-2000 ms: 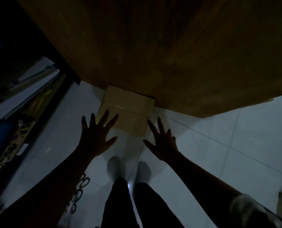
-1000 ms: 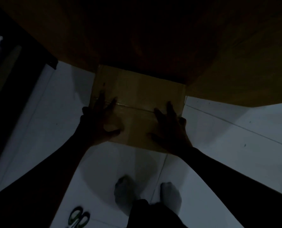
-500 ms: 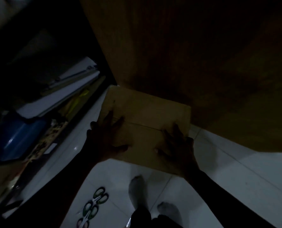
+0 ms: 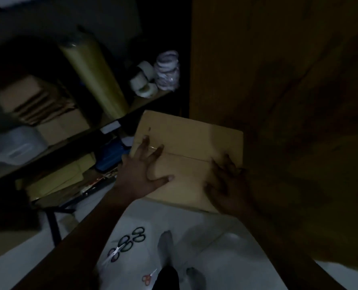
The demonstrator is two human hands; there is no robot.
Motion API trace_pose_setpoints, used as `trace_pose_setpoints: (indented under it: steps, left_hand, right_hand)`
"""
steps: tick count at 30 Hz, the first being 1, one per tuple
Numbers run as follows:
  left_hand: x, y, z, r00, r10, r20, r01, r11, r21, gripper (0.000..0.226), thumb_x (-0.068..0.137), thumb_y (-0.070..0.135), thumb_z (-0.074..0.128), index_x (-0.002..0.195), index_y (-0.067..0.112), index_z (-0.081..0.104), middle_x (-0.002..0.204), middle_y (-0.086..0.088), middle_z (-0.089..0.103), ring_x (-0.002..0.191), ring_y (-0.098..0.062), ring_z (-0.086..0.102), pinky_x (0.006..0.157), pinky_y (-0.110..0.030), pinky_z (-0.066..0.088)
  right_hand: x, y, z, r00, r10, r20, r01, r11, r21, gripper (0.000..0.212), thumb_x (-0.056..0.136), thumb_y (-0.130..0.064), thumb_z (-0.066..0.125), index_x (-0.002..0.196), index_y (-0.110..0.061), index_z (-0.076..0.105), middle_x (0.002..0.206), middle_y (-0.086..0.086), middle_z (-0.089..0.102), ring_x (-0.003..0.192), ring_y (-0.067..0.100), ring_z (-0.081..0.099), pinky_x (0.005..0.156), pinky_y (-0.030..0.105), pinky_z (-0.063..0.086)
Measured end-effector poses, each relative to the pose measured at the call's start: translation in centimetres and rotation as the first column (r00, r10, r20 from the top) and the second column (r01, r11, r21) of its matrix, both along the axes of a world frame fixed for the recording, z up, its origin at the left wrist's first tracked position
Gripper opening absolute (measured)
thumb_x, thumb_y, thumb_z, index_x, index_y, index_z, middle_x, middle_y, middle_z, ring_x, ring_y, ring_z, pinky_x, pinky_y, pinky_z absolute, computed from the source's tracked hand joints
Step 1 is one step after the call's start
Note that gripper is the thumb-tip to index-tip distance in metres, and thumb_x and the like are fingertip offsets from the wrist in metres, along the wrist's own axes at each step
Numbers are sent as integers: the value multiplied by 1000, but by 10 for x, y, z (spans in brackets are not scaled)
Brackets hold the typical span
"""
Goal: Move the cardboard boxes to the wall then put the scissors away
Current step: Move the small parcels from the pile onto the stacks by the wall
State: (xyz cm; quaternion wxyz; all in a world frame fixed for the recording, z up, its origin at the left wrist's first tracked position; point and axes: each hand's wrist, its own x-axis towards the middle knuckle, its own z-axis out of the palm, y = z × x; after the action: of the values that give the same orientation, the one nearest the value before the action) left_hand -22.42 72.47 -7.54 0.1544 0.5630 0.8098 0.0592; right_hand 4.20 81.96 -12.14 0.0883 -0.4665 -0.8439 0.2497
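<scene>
The left hand (image 4: 141, 174) lies flat on top of the cardboard box (image 4: 186, 139), fingers spread wide, fingertips reaching its centre seam. The right hand (image 4: 228, 185) presses the box's right part, fingers likewise splayed. A wooden panel (image 4: 278, 80) stands just beside the right fingers. Several scissors (image 4: 128, 241) lie on the pale floor (image 4: 226, 258) well behind the left fingers, under that forearm

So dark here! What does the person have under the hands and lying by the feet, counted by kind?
Box: 1, under the left hand and right hand
Scissors: 4, as far as the dim light shows; three clustered, a red-handled pair apart
Total: 5
</scene>
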Motion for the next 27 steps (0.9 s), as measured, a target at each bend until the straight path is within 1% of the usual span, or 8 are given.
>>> trace_pose_setpoints:
  steps: [2,5,8,10,13,18,22,27]
  left_hand:
    - [4,-25,39,997,72,-12,-72,997,29,104,52,103,22,144,61,0,158,18,-20,142,-40,19,109,-58,28]
    - [12,-61,98,983,177,-45,-174,983,56,105,52,100,25,145,60,-1,158,17,-19,137,-44,23,105,-54,35]
    - [24,-108,157,958,281,-54,-272,953,133,105,54,97,28,148,55,4,160,13,-16,132,-44,23,104,-51,37]
    - [31,-140,187,932,358,-62,-341,920,191,104,59,97,34,149,53,8,161,11,-14,129,-43,26,102,-47,38]
    - [38,-177,221,883,463,-75,-439,871,220,100,61,95,35,149,53,10,161,12,-13,133,-44,24,103,-50,36]
    - [46,-253,264,775,628,-69,-590,759,275,98,65,92,36,150,49,13,161,10,-12,135,-42,24,106,-50,31]
    - [53,-317,276,700,712,-57,-657,673,340,105,55,98,20,149,51,14,161,12,-11,128,-40,30,104,-51,35]
    - [69,-411,294,580,813,-47,-742,551,383,106,51,97,20,147,52,18,160,15,-11,129,-40,30,105,-53,34]
  right_hand:
    - [-5,-5,46,998,49,-34,-49,999,-2,77,77,-78,37,147,-49,28,163,-11,0,145,35,22,116,52,23]
    - [-14,-11,114,987,157,18,-157,988,-10,78,78,-80,37,148,-50,22,162,-12,-10,147,35,10,119,49,18]
    - [-21,-32,174,958,286,-33,-282,955,97,72,80,-79,38,145,-54,21,163,-7,-5,144,31,17,114,41,17]
    - [-29,-47,203,940,340,-41,-333,935,125,71,75,-83,33,141,-62,18,163,-12,-6,141,33,19,113,42,18]
    - [-42,-68,237,912,410,-26,-403,905,136,73,75,-86,33,142,-61,20,162,-15,-13,142,34,15,115,44,16]
    - [-74,-116,289,838,544,-34,-528,826,197,72,76,-84,29,144,-60,20,162,-14,-12,142,34,15,114,45,20]
    - [-91,-162,317,771,635,-44,-613,760,218,74,74,-81,32,144,-59,20,162,-13,-10,146,35,8,116,46,15]
    - [-112,-245,346,685,726,-55,-698,676,235,77,75,-79,34,147,-56,20,162,-13,-11,145,36,9,116,44,18]
